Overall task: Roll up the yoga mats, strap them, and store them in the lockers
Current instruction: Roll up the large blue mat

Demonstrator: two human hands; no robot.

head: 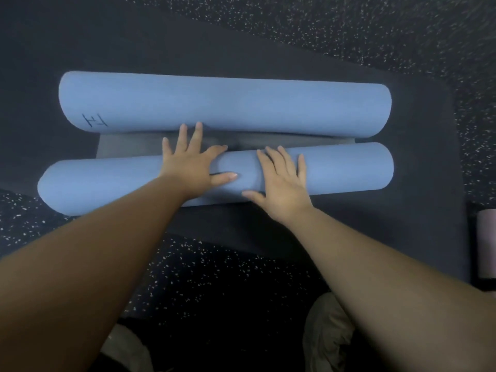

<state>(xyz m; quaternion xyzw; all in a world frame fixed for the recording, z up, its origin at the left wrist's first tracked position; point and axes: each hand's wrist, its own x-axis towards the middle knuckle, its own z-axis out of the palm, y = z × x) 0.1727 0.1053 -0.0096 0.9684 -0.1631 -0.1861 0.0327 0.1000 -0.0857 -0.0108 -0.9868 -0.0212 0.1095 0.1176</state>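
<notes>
A blue yoga mat lies across the floor, rolled from both ends into two parallel rolls. The near roll (349, 170) is under both my hands. The far roll (228, 103) carries a dark mark at its left end. A strip of the mat's grey underside (128, 147) shows between them. My left hand (192, 162) presses flat on the near roll, its fingers spread and reaching toward the far roll. Flat on the near roll, just right of the middle, my right hand (281, 181) rests with straight fingers.
A dark mat (402, 224) lies unrolled beneath the blue one on speckled black flooring (214, 277). A pale pink rolled mat (486, 242) sits at the right edge. My shoes (330, 328) show at the bottom.
</notes>
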